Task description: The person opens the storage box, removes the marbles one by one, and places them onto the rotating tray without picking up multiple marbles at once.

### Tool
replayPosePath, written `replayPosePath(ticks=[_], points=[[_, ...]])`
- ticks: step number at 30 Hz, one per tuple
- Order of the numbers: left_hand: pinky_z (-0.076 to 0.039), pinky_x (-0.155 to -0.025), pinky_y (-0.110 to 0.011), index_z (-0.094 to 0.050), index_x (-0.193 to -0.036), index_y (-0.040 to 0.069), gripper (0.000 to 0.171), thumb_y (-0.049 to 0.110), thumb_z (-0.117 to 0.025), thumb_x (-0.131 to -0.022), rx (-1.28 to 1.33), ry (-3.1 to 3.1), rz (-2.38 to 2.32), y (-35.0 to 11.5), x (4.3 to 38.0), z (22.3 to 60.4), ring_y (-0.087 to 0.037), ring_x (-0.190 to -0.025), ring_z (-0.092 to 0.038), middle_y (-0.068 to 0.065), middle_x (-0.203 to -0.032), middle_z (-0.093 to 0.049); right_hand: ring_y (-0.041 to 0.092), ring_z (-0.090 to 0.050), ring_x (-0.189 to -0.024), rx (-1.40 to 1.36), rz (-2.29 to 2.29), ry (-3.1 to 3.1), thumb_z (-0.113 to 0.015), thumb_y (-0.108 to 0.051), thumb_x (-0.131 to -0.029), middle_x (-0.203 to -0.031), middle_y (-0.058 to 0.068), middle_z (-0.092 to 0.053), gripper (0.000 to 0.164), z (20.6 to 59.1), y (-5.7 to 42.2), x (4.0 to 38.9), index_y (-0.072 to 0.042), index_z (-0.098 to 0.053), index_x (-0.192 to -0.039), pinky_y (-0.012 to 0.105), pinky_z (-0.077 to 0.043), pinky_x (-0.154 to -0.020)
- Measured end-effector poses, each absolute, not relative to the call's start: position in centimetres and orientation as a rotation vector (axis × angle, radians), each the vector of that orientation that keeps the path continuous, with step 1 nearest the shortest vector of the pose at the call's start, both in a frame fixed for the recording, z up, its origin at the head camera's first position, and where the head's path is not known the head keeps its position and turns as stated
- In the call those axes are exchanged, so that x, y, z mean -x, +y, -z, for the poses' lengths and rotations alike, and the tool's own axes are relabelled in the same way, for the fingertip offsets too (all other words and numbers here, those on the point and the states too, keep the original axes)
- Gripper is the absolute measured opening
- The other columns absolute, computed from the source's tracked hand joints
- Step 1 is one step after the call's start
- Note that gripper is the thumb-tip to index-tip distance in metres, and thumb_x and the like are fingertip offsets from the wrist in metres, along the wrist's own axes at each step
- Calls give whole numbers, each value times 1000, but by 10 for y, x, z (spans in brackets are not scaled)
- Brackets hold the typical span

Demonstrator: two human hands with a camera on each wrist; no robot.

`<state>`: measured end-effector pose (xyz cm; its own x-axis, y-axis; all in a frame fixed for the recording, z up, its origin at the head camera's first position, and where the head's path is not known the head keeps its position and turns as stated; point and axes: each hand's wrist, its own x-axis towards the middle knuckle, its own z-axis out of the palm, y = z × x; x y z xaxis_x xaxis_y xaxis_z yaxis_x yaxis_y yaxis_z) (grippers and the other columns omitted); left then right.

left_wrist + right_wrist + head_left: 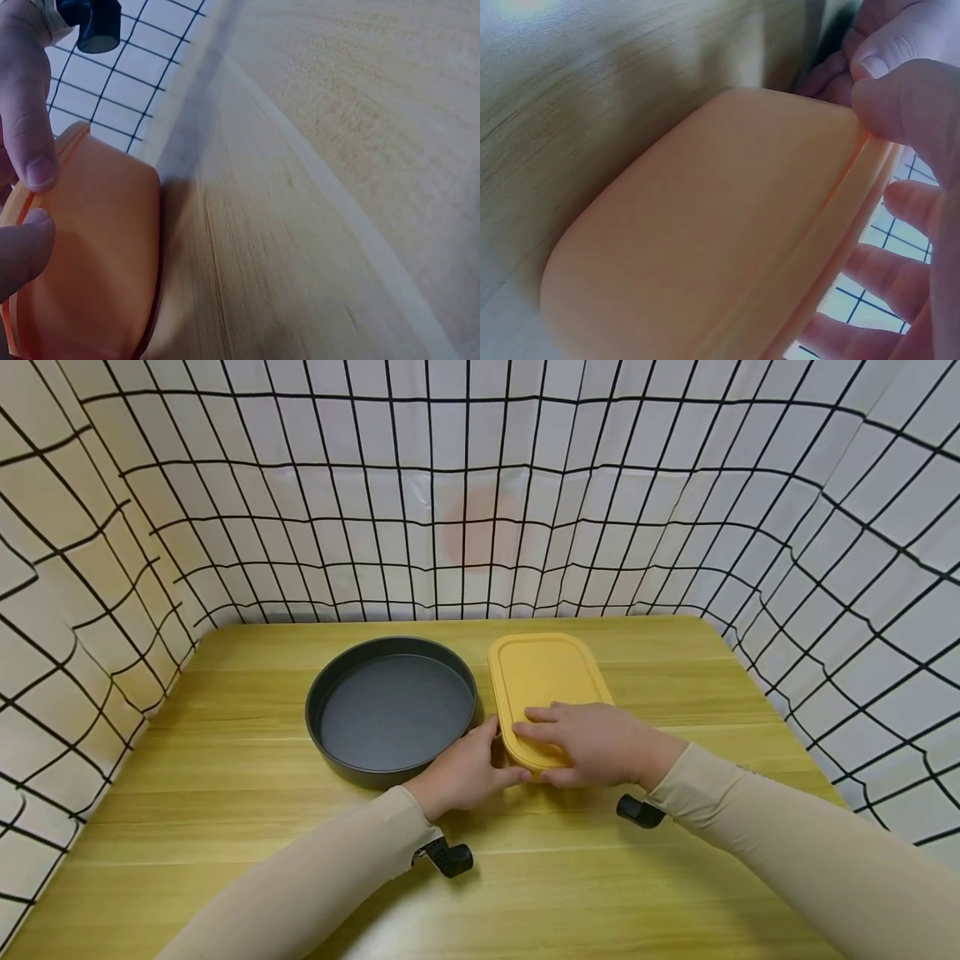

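A yellow rectangular food container (97,247) stands on the table, its matching lid (547,668) on top. It looks orange in both wrist views. My left hand (468,768) grips its near left corner, thumb at the rim and fingers along the left side. From the right, my right hand (596,743) lays its fingers over the lid while the thumb presses the near rim, pinching the edge. Both thumbs are close together there, as the right wrist view shows. The container's inside is hidden by the lid.
Just left of the container sits a dark round baking pan (390,710), close to my left hand. The wooden table (225,793) is enclosed at the back and sides by white walls with a black grid (360,485).
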<state>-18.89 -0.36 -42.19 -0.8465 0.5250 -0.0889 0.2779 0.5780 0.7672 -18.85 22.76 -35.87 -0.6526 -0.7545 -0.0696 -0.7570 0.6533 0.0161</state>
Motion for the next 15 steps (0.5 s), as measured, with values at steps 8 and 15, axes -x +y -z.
replayPosePath(ticks=[8, 15], points=[[-36, -125, -45, -29, -166, 11, 92, 55, -71, -97, -623, 2502, -1147, -5, 188, 422, -24, -149, -46, -9, -163, -47, 38, -64, -133, 1252, 20, 2832, -73, -41, -95, -154, 15, -58, 66, 352, 228, 185, -19, -55, -155, 53, -57, -101], [-37, -125, -45, -29, -166, 11, 89, 52, -71, -98, -606, 2495, -1161, -4, 187, 420, -24, -149, -47, -9, -163, -47, 37, -71, -121, 1229, 48, 2838, -70, -37, -99, -159, 13, -54, 68, 345, 230, 180, -22, -46, -161, 53, -59, -96]])
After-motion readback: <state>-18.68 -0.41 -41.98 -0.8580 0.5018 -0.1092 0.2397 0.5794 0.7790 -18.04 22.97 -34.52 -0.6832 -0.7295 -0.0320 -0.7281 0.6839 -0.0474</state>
